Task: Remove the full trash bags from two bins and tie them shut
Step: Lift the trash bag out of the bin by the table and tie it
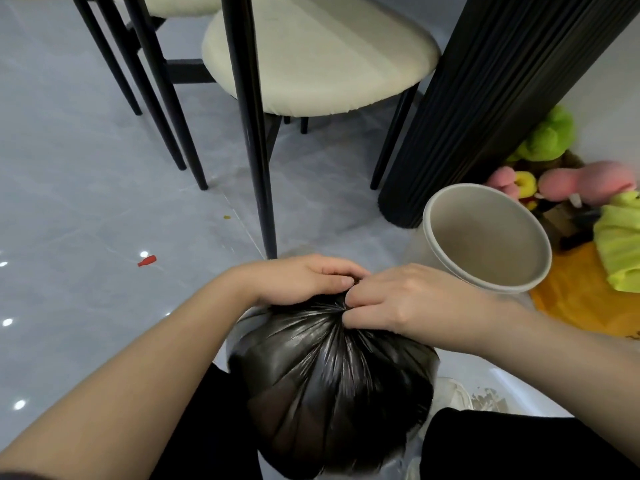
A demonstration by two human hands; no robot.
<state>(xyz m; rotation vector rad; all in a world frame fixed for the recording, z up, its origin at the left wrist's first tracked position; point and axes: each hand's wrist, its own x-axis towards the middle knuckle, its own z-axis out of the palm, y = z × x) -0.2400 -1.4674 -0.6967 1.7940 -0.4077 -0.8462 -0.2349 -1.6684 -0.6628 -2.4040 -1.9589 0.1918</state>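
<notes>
A full black trash bag (332,382) sits low in the middle of the view, its top gathered into tight pleats. My left hand (304,280) and my right hand (405,299) meet over the gathered neck, fingers pinched on the plastic there. The knot or twist itself is hidden under my fingers. A grey bin (485,237) stands just right of my hands, with no bag inside. A second, clear bag (460,396) shows partly at the lower right behind the black one.
A cream-seated chair (318,57) with black legs stands straight ahead, one leg (256,150) close to my hands. A black ribbed column (478,98) rises at right. Plush toys (554,168) and yellow cloth (620,247) lie far right. A small red scrap (147,261) lies on the grey floor.
</notes>
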